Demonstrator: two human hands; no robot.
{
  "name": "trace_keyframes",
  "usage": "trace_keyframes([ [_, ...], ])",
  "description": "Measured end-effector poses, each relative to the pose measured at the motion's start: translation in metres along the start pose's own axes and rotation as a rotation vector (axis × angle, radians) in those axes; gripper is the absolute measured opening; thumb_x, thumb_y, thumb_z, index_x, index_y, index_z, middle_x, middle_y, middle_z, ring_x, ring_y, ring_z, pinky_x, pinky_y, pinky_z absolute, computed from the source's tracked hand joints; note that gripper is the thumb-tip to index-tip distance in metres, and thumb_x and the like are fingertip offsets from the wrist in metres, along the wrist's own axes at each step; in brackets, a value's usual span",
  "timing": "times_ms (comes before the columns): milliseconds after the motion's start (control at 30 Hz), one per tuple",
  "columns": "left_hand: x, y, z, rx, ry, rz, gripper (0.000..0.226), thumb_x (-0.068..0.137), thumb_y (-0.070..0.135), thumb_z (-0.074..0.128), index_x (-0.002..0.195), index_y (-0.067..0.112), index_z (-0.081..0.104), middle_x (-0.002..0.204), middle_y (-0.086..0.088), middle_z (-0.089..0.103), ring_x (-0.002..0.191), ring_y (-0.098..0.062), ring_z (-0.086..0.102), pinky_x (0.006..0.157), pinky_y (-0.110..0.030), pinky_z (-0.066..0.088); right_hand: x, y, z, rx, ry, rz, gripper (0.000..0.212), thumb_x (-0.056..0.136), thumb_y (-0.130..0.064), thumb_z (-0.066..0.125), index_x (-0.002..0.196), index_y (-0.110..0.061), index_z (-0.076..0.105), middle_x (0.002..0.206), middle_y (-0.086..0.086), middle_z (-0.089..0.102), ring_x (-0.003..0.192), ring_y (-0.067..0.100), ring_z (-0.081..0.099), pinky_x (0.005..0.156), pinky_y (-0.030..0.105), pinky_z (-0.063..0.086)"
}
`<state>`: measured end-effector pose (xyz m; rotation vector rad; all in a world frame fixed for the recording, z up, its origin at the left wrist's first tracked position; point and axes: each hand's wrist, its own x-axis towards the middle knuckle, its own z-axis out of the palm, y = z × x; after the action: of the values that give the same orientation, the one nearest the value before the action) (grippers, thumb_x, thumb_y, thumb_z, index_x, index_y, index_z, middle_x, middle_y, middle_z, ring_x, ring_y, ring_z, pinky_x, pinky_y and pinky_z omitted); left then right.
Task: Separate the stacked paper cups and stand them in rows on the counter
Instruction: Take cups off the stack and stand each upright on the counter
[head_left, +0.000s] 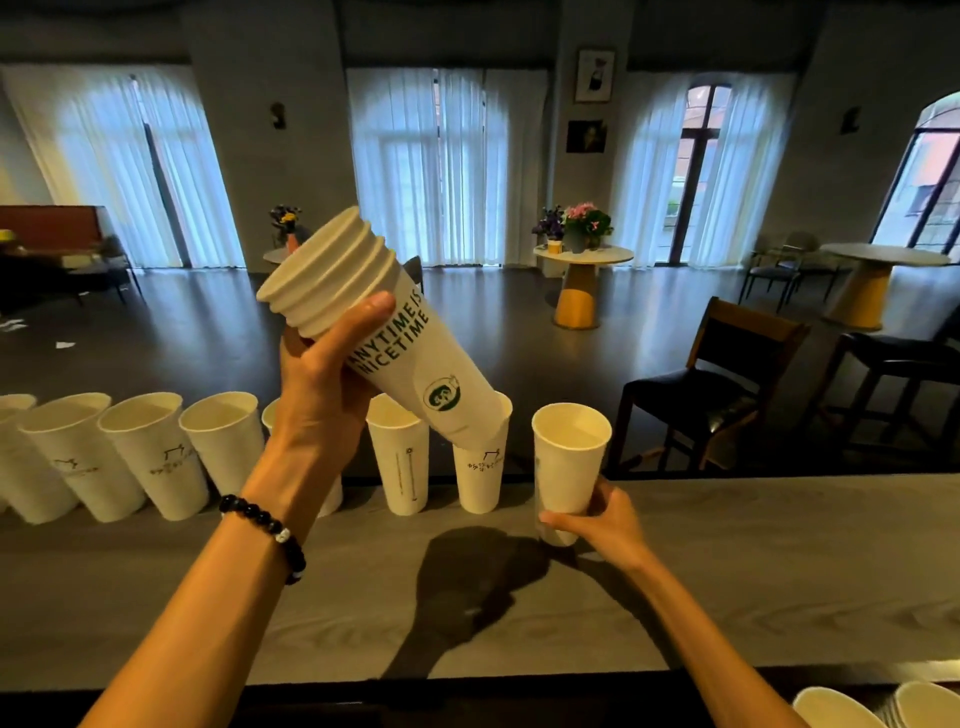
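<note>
Paper cups (400, 452): we count eight standing in one row along the grey counter (753, 561). Left hand (324, 374) grips a tilted stack of five nested cups (374, 317) above the row. Right hand (605, 522) clasps the rightmost cup (569, 457) near its base.

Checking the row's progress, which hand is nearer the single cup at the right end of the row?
Right. The right hand grips the single cup near its base. The left hand holds the tilted stack up and to its left.
</note>
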<state>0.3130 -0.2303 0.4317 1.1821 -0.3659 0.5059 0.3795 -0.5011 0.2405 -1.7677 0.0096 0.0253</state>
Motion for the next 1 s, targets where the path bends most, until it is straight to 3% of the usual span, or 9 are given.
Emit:
trace_keyframes([
  [200, -0.014, -0.015, -0.028, 0.041, 0.073, -0.053, 0.113, 0.05, 0.049, 0.094, 0.141, 0.003, 0.045, 0.114, -0.007, 0.064, 0.11, -0.021, 0.063, 0.084, -0.031, 0.055, 0.028, 0.004, 0.022, 0.05, 0.036, 0.0, 0.089, 0.059, -0.018, 0.092, 0.137, -0.022, 0.047, 0.133, 0.003, 0.059, 0.121, 0.025, 0.056, 0.098, 0.054, 0.05],
  [367, -0.015, -0.023, -0.04, 0.045, 0.109, -0.068, 0.112, 0.047, 0.049, 0.094, 0.139, 0.008, 0.047, 0.108, 0.0, 0.068, 0.106, -0.015, 0.066, 0.085, -0.03, 0.055, 0.045, 0.007, 0.033, 0.08, 0.059, -0.002, 0.086, 0.063, -0.011, 0.089, 0.138, -0.018, 0.046, 0.132, 0.003, 0.057, 0.122, 0.027, 0.054, 0.094, 0.052, 0.052],
  [500, -0.014, -0.028, -0.038, 0.029, 0.1, -0.072, 0.112, 0.047, 0.048, 0.095, 0.14, 0.007, 0.046, 0.107, 0.0, 0.068, 0.106, -0.016, 0.066, 0.085, -0.031, 0.056, 0.052, 0.013, 0.033, 0.102, 0.055, 0.025, 0.085, 0.062, -0.012, 0.09, 0.135, -0.024, 0.048, 0.13, 0.002, 0.059, 0.119, 0.024, 0.056, 0.095, 0.056, 0.051],
  [700, -0.015, -0.036, -0.03, 0.048, 0.062, -0.095, 0.11, 0.052, 0.046, 0.094, 0.142, 0.006, 0.045, 0.12, -0.016, 0.063, 0.115, -0.027, 0.063, 0.09, -0.036, 0.056, 0.063, 0.02, 0.03, 0.122, 0.039, 0.03, 0.085, 0.062, -0.014, 0.09, 0.134, -0.028, 0.048, 0.128, -0.002, 0.059, 0.12, 0.024, 0.056, 0.095, 0.058, 0.051],
  [867, -0.02, -0.041, -0.024, 0.049, 0.04, -0.118, 0.103, 0.049, 0.047, 0.095, 0.136, 0.012, 0.052, 0.118, -0.013, 0.066, 0.116, -0.029, 0.063, 0.09, -0.038, 0.056, 0.068, 0.025, 0.028, 0.102, 0.027, 0.031, 0.088, 0.06, -0.016, 0.091, 0.134, -0.031, 0.047, 0.128, -0.003, 0.059, 0.12, 0.025, 0.056, 0.095, 0.058, 0.051],
  [1000, -0.024, -0.046, -0.015, 0.042, 0.007, -0.163, 0.099, 0.047, 0.05, 0.095, 0.13, 0.014, 0.055, 0.121, -0.018, 0.066, 0.116, -0.031, 0.064, 0.09, -0.038, 0.057, 0.057, 0.028, 0.015, 0.131, 0.009, 0.073, 0.105, 0.054, -0.007, 0.093, 0.14, -0.032, 0.038, 0.126, -0.003, 0.056, 0.114, 0.022, 0.056, 0.084, 0.053, 0.058],
])
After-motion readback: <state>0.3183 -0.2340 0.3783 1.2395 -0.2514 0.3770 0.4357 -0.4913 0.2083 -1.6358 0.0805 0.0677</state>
